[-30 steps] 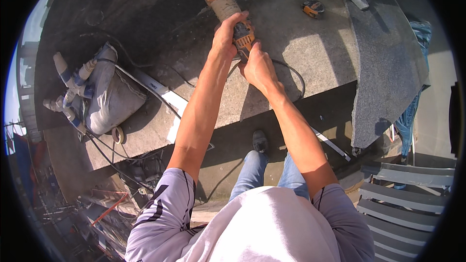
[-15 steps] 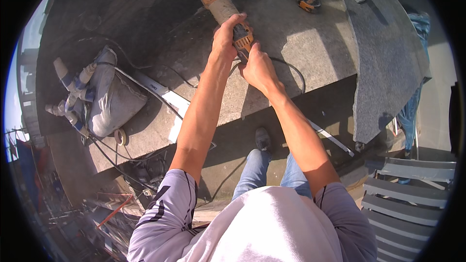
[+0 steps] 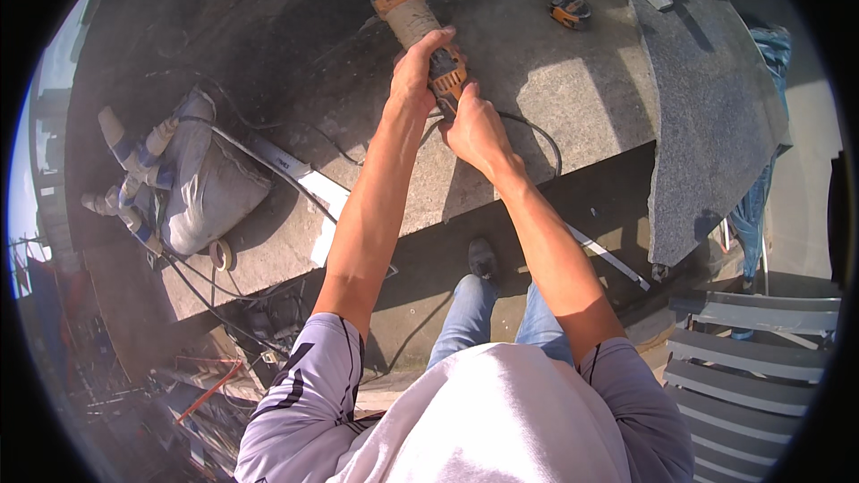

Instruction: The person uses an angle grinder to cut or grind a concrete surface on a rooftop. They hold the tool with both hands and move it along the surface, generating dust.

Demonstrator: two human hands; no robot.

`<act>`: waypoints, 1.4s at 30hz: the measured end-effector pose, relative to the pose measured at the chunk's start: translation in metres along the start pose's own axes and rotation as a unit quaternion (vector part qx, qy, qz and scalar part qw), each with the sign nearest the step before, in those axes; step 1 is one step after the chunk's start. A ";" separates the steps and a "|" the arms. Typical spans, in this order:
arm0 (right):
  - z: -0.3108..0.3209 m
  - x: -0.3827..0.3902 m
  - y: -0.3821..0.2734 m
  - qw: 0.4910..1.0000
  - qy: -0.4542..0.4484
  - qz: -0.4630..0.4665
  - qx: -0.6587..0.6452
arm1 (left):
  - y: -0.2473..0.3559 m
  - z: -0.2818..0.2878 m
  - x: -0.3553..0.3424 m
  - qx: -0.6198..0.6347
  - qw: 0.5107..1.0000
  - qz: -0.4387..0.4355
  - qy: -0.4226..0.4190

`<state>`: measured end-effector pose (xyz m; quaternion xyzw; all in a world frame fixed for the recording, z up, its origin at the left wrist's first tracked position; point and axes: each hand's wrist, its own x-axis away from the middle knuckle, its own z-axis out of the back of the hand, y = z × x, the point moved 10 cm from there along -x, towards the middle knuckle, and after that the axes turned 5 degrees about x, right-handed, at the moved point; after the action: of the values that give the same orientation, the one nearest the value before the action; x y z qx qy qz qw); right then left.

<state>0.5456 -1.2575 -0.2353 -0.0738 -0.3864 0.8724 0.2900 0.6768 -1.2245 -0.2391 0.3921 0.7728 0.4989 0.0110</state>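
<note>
An angle grinder, orange and black with a dusty tan wrap round its body, points away from me over the stone slab. My left hand is wrapped round the middle of its body. Closer to me, my right hand closes on the rear end, where a black power cord loops off to the right. The grinder's head lies at the far end, near a pale strip at the top edge; its disc is hard to make out.
A tape measure lies at the far right of the stone slab. On the left are a stuffed sack, taped pipe fittings, a tape roll and a white angled strip. A grey stone piece stands right, above grey slats.
Both hands keep their hold on the grinder, which has barely shifted. Dusty haze at the left looks slightly thicker.
</note>
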 end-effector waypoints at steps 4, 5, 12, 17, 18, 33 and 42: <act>0.000 -0.004 0.000 1.000 0.002 0.004 -0.003 | 0.002 -0.001 -0.004 0.018 1.000 -0.005 0.001; -0.001 -0.005 0.000 1.000 0.002 0.005 -0.005 | 0.003 -0.001 -0.006 0.029 1.000 -0.009 -0.001; 0.001 -0.007 0.001 1.000 -0.005 -0.007 -0.006 | 0.004 -0.003 -0.008 0.041 0.999 -0.017 0.001; 0.002 0.002 0.000 1.000 -0.009 -0.012 0.005 | -0.002 0.001 -0.005 0.029 0.999 -0.018 0.000; 0.001 0.004 0.001 1.000 -0.009 -0.014 0.003 | -0.004 0.002 -0.005 0.029 0.999 -0.017 -0.001; 0.000 0.004 0.002 1.000 -0.009 -0.025 0.015 | -0.010 0.004 -0.001 0.025 1.000 0.013 0.007; -0.004 -0.005 0.003 1.000 0.007 -0.007 0.000 | 0.005 0.000 -0.002 0.029 0.999 0.020 -0.033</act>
<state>0.5501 -1.2597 -0.2404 -0.0773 -0.3844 0.8700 0.2990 0.6810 -1.2252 -0.2357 0.4239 0.7781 0.4634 0.0146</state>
